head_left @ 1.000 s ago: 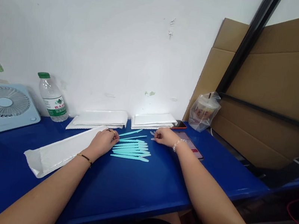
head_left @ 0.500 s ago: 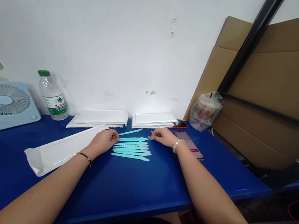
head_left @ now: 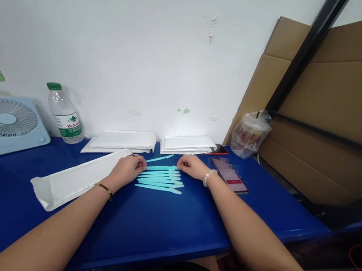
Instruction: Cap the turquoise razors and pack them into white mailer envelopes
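Observation:
Slim turquoise eyebrow razors (head_left: 156, 180) lie in a rough row on the blue table between my hands. My left hand (head_left: 128, 167) is closed, its fingertips pinching the handle end of the upper razor of the row (head_left: 161, 168). At that razor's head, my right hand (head_left: 191, 165) is closed in a pinch; the small clear cap in its fingers is mostly hidden. One more razor (head_left: 161, 158) lies slanted just beyond, apart from the row. Under and beside my left hand is a long white padded packet (head_left: 78, 178).
Folded white packets (head_left: 123, 139) and another white stack (head_left: 187, 144) lie along the wall. A phone (head_left: 229, 176) rests right of my right hand, with a bagged drink cup (head_left: 251, 134) behind. At the left stand a water bottle (head_left: 65, 115) and a blue fan (head_left: 7, 124).
My right hand has moved left, bringing the small clear cap from beside the row to the head of the upper razor. My left hand has stayed at the handle end.

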Available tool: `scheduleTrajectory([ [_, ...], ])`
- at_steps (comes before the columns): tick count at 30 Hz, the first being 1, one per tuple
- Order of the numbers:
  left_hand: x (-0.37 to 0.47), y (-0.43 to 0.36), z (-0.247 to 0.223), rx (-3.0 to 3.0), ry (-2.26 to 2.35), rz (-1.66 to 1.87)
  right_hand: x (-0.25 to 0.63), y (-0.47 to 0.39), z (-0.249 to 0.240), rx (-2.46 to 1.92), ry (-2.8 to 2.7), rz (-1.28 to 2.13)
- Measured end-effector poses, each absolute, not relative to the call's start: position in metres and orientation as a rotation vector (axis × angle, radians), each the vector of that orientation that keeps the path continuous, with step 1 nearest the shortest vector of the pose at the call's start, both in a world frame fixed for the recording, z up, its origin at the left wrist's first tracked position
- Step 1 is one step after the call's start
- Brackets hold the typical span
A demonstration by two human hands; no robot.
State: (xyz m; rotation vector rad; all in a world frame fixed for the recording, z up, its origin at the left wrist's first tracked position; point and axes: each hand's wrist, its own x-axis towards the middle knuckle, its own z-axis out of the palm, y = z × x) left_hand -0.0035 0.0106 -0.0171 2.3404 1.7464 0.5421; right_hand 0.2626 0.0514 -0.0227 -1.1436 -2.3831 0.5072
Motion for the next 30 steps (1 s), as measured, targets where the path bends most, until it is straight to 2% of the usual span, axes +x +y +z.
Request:
scheduleTrajectory([
  [4,-0.003,0.012,-0.019,2.3,1.767,0.523,0.266,0.059,-0.026,-1.162,-2.342,0.456],
  [10,-0.01,0.016,-0.023,2.216,1.729,0.549,0.3,0.073,-0.023,-1.369,-2.091,0.168],
  [17,-0.016,0.017,-0.025,2.188,1.705,0.532,0.294,0.075,-0.031,-1.401,-2.144,0.139],
  [30,-0.012,0.014,-0.021,2.278,1.699,0.505,0.27,0.065,-0.031,-1.263,-2.248,0.579],
])
